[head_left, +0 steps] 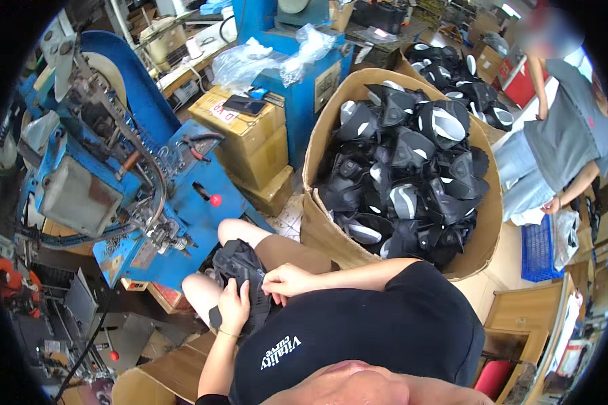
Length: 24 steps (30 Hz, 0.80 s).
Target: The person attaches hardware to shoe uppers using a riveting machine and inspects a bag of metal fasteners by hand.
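A soft black piece (242, 264), like a shoe upper, rests on my lap between my knees. My left hand (233, 308) is closed on its near left side, thumb on top. Against the right edge of the same piece, my right hand (285, 281) is curled with fingers and thumb close together; whether anything small is between them is hidden. Just ahead and to the left stands a blue machine (203, 196) with a metal working head (162, 229). Both hands are apart from it.
A big cardboard box (344, 233) at right holds many black pieces with grey-white patches. Pliers (199, 145) and a red knob (215, 200) are on the machine. A phone (244, 104) lies on stacked cartons (250, 148). A person (561, 128) stands beyond, near a blue crate (540, 250).
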{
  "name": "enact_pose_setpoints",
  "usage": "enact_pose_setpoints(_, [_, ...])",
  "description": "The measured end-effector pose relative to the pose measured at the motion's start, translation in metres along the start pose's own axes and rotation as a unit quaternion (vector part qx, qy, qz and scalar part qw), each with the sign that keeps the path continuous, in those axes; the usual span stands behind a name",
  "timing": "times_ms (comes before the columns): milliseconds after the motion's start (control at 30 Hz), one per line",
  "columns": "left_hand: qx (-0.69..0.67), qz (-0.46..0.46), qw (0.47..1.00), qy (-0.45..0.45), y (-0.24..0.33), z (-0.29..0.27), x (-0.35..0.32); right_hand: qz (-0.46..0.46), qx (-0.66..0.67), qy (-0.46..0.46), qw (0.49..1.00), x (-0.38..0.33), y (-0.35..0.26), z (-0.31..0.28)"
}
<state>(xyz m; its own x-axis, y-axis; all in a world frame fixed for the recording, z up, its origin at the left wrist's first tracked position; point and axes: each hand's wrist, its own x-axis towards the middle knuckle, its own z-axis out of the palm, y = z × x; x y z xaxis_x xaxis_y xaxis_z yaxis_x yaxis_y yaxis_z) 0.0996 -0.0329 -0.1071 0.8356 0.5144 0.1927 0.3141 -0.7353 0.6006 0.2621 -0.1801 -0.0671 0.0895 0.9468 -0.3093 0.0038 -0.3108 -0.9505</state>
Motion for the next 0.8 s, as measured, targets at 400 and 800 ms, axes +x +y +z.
enact_pose_setpoints(400, [0.004,0.023,1.0,0.006,0.005,0.005,0.009,-0.024,0.017,0.016,0.999,0.0,0.017,-0.004])
enact_pose_setpoints(800, [-0.019,-0.011,0.999,-0.035,0.012,-0.006,-0.001,-0.183,-0.059,0.05,0.98,-0.004,0.014,-0.001])
